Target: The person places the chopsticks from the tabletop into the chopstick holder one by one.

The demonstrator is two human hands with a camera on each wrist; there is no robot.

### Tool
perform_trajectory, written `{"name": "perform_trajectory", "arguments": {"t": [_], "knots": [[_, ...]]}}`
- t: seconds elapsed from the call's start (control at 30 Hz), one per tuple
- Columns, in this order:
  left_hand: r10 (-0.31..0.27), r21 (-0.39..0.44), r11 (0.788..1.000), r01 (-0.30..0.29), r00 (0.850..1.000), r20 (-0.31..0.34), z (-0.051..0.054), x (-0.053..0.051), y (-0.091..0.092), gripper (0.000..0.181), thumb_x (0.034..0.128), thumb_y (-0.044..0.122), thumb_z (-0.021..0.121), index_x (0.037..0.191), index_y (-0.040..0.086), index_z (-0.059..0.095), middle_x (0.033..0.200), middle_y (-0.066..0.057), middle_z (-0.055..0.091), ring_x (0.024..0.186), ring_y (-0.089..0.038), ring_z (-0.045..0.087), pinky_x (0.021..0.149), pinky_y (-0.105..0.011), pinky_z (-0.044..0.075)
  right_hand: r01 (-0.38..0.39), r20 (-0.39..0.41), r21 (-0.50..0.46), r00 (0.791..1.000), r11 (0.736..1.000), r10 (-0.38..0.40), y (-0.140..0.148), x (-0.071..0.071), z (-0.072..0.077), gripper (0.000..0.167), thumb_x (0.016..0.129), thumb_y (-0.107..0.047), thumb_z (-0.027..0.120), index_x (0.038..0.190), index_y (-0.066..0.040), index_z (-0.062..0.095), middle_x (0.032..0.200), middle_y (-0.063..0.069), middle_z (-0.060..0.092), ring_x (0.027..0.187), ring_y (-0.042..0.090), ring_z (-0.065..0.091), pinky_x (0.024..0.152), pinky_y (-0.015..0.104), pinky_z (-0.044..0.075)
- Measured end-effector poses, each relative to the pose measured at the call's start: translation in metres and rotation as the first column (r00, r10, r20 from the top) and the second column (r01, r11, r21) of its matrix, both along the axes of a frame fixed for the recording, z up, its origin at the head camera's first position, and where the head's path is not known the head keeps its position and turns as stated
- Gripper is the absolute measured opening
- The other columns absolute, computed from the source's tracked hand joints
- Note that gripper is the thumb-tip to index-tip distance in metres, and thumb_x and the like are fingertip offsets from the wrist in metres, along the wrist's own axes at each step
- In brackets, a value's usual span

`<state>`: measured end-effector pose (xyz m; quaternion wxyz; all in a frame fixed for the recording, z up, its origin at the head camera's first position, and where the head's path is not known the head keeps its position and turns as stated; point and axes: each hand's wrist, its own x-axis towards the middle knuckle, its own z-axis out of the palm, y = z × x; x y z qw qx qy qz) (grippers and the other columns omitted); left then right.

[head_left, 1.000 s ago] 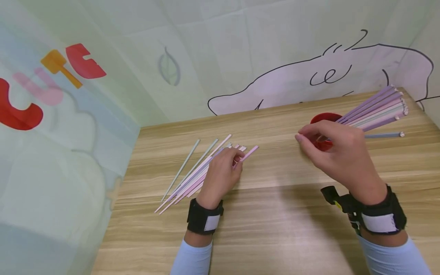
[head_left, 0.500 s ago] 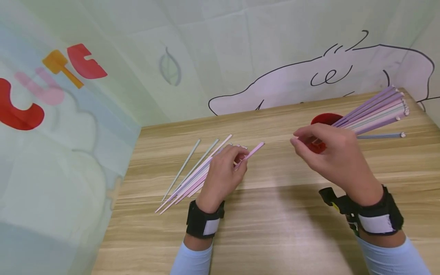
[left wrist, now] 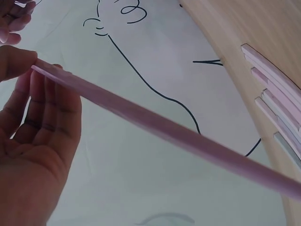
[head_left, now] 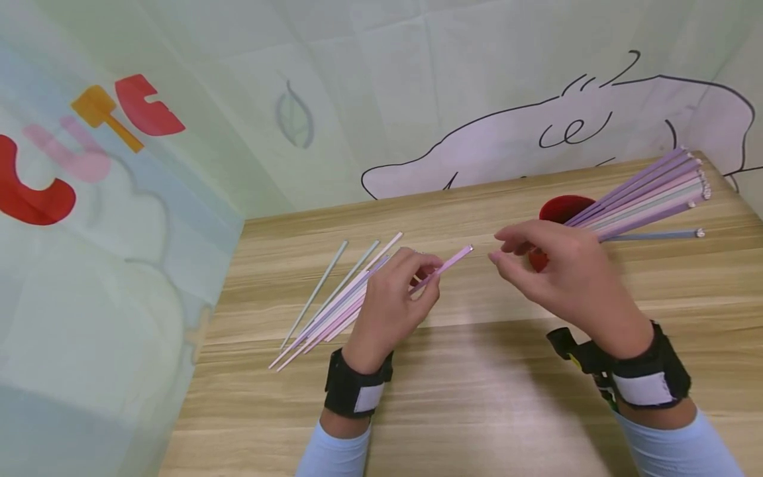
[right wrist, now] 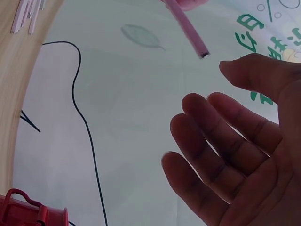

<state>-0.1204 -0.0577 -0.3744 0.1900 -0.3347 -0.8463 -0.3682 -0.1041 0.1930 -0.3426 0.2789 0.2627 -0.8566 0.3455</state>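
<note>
My left hand point(head_left: 393, 301) pinches a thin pink stick point(head_left: 457, 256) between thumb and fingers, its far end pointing up and right. In the left wrist view the stick point(left wrist: 160, 125) runs long and diagonal from the fingertips. The right hand point(head_left: 563, 285) holds nothing; its thumb and fingers are apart, just right of the stick's tip. From the right wrist, the stick's ragged end point(right wrist: 200, 51) shows close to the thumb, not touching it. Several pastel sticks point(head_left: 336, 311) lie on the table beside and partly under the left hand.
Behind the right hand, a red bucket point(head_left: 563, 208) is partly hidden. Out of it lean several purple, pink and pale sticks point(head_left: 646, 189), with a blue stick point(head_left: 661, 235) lower down. A printed cloth point(head_left: 357, 99) hangs along the back of the wooden table point(head_left: 465, 404).
My left hand has drawn the pink stick off the pile, up and to the right. The right hand has shifted left toward its tip, away from the bucket.
</note>
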Motion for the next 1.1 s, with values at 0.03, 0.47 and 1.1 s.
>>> {"name": "perform_trajectory", "arguments": {"t": [0.03,0.47,1.1], "knots": [[-0.005,0.007,1.000,0.005,1.000,-0.011,0.000,0.000,0.000,0.014,0.0888,0.002,0.069,0.102,0.005,0.070,0.092,-0.003,0.064,0.080,-0.011,0.064,0.070,-0.023,0.054,-0.003,0.003,-0.001,1.000,1.000,0.003,-0.001,0.000,0.000,0.028,0.077,-0.011,0.085,0.103,-0.006,0.075,0.086,0.001,0.072,0.069,0.009,0.059,0.062,0.016,0.042],[-0.140,0.082,0.985,0.151,0.982,-0.130,0.007,0.004,0.008,0.013,0.0881,0.000,0.069,0.101,0.002,0.068,0.093,-0.005,0.064,0.083,-0.011,0.062,0.075,-0.018,0.053,-0.155,0.025,-0.089,0.987,0.984,0.157,-0.015,0.003,-0.001,0.039,0.093,-0.051,0.068,0.099,-0.013,0.075,0.087,-0.009,0.071,0.078,0.005,0.064,0.065,0.021,0.048],[-0.123,0.073,0.988,0.136,0.980,-0.159,0.006,0.005,0.011,0.012,0.0894,0.003,0.072,0.102,0.004,0.070,0.093,-0.004,0.067,0.083,-0.012,0.063,0.076,-0.020,0.053,-0.203,-0.044,-0.299,0.979,0.932,0.199,-0.019,0.009,0.005,0.023,0.090,-0.026,0.077,0.095,-0.004,0.076,0.087,0.001,0.074,0.075,0.007,0.068,0.067,0.016,0.051]]}}
